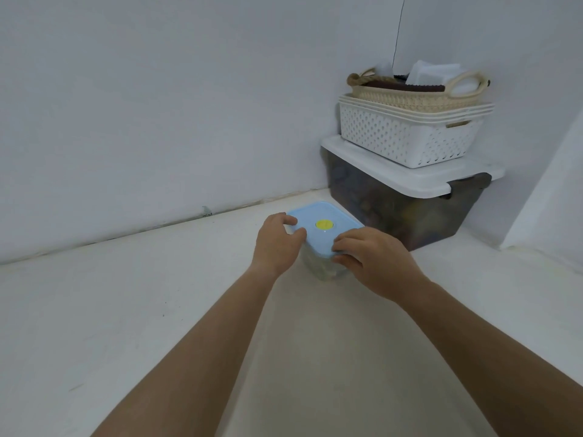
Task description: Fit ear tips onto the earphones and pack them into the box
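Note:
A small clear plastic box (321, 271) with a light blue lid (325, 212) and a yellow round button (325, 224) stands on the white surface near the wall. My left hand (277, 244) grips the lid's left edge, fingers curled over its top. My right hand (369, 257) grips the lid's near right corner, fingers wrapped over the rim. The box's contents are blurred behind the clear wall. No earphones or ear tips are visible.
Just right of the box stands a dark storage bin with a white lid (410, 181). Stacked white perforated baskets (407, 137) sit on it, topped by a beige woven basket (416, 89). A white wall runs behind. Open white surface (126, 310) spreads to the left and front.

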`<state>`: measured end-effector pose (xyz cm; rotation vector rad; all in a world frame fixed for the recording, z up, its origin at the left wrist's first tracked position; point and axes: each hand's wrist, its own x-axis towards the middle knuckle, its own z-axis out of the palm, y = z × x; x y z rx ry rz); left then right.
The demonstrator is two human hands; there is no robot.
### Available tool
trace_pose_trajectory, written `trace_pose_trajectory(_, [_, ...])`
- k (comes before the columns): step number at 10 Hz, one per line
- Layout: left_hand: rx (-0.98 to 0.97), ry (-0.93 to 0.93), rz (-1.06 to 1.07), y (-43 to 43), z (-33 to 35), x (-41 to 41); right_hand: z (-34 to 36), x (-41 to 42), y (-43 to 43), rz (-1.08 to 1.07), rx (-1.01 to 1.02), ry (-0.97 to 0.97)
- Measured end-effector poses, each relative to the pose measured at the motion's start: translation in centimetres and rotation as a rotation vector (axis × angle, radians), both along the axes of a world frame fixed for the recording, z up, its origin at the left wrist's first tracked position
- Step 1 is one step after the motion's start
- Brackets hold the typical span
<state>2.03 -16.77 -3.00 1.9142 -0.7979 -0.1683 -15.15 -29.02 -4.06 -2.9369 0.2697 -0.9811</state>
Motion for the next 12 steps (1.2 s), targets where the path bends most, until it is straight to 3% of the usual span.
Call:
trace_pose_trajectory(2, [0.06,-0.044,-0.025,0.5,-0.3,-0.2,0.3,0.0,0.6,-0.051,0.076,0.025])
trace_pose_trajectory(3, [0.141,-0.097,-0.024,0.7,-0.2,-0.4,0.1,0.2,1.0,-0.072,0.261,-0.044])
trace_pose_trajectory(4, [0.177,-0.155,-0.037,0.9,-0.4,-0.5,-0.1,0.1,1.4,-0.151,0.293,-0.043])
trace_pose_trajectory(6, [0.194,-0.005,-0.213,1.2,-1.1,-0.2,-0.2,1.3,2.5,-0.372,-0.001,0.065])
trace_pose_trajectory(10, [0.517,-0.249,-0.16,-2.5,1.2,-2.4,1.4,1.4,0.3,-0.464,0.197,0.267])
trace_pose_trajectory(12, [0.541,-0.37,-0.159,1.1,3.4,-3.7,4.6,0.6,1.2,-0.484,0.132,0.451])
